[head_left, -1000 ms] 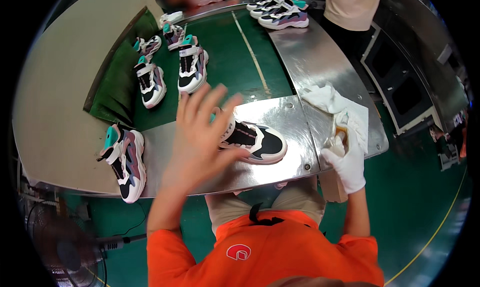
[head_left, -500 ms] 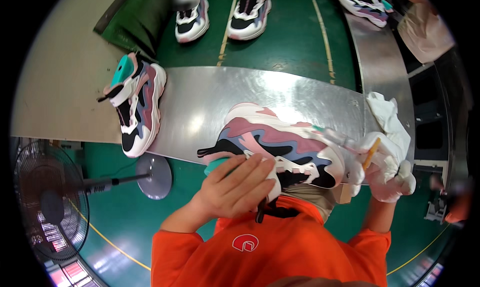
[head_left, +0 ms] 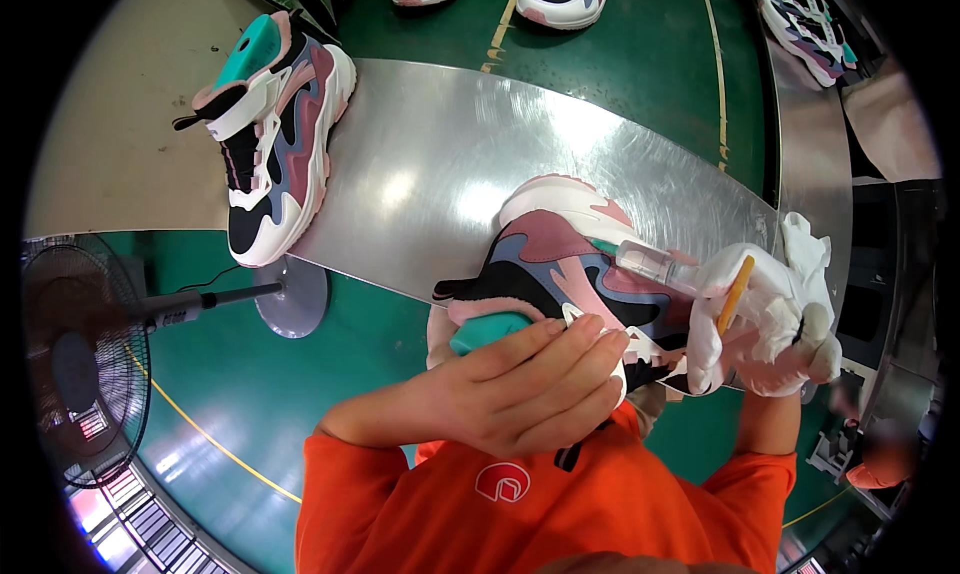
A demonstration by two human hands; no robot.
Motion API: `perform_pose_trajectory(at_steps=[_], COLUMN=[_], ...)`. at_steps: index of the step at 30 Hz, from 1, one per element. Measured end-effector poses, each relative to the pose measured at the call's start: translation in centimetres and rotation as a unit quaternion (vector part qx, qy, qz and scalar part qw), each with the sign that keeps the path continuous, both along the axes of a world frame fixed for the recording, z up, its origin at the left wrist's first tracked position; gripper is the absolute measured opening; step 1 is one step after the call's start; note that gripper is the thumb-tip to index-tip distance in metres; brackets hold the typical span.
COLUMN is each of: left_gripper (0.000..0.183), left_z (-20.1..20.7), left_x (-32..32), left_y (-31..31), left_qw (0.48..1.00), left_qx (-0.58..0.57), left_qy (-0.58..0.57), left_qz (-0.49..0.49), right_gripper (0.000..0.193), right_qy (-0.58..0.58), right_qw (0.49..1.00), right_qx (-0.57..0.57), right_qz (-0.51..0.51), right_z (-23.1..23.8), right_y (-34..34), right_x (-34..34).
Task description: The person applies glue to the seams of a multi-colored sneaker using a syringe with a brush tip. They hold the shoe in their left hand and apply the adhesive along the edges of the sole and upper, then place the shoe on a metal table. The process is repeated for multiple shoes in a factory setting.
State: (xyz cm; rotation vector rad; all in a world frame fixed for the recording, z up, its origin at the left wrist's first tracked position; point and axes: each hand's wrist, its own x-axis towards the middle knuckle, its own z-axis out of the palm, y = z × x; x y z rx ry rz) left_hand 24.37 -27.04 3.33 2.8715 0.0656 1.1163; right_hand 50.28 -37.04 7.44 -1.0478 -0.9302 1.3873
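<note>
A multicoloured sneaker (head_left: 545, 239) in white, pink, purple, blue and black lies on its side at the near edge of the metal bench, sole facing away from me. Inside its collar sits a teal shoe last (head_left: 485, 332). My bare left hand (head_left: 530, 384) lies over the strap and tongue, gripping the shoe, its thumb hidden. My right hand (head_left: 755, 319), in a white glove, is closed around a clear syringe (head_left: 645, 261). The syringe's teal tip meets the seam between upper and midsole. A yellow stick (head_left: 735, 294) and white cloth (head_left: 805, 259) are also in that hand.
Another such sneaker (head_left: 285, 154) with a teal last stands at the bench's left end. More sneakers are on the green belt (head_left: 640, 64) beyond the metal bench (head_left: 440, 164) and on the right ledge (head_left: 800, 34). A fan (head_left: 85, 364) stands at left.
The syringe tip has moved along the seam toward the heel, my right hand with it. The sneaker has turned slightly and shifted right, with my left hand still on it. The whole view has shifted.
</note>
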Motion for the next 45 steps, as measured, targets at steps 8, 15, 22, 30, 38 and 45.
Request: perform_pose_trajectory(at_steps=[8,15,22,30,38,45], left_gripper=[0.012,0.007,0.007,0.006,0.002,0.001], left_z=[0.1,0.1,-0.1,0.1,0.3,0.4], left_x=[0.0,0.0,0.2,0.4,0.6,0.8], left_y=[0.3,-0.4,-0.7,-0.5,-0.4,-0.6], left_qw=[1.000,0.999,0.999,0.999,0.999,1.000], left_qx=[0.012,0.011,0.005,0.014,0.017,-0.002], left_qy=[0.009,0.026,0.011,0.011,0.005,0.010], left_qz=[-0.013,0.018,0.038,0.032,0.030,0.028], right_gripper=[0.092,0.090,0.088,0.081,0.082,0.080], right_qy=[-0.052,-0.081,-0.095,-0.066,-0.089,-0.069], right_qw=[0.998,0.994,0.991,0.997,0.994,0.997], right_qx=[-0.041,-0.066,-0.078,-0.020,-0.058,-0.012], right_qz=[-0.019,-0.039,-0.045,0.020,-0.011,-0.033], right_z=[0.9,1.9,2.8,3.5,3.7,2.7], right_y=[-0.3,-1.2,-1.8,-0.8,-2.3,-4.2], right_x=[0.0,0.1,0.2,0.2,1.0,1.7])
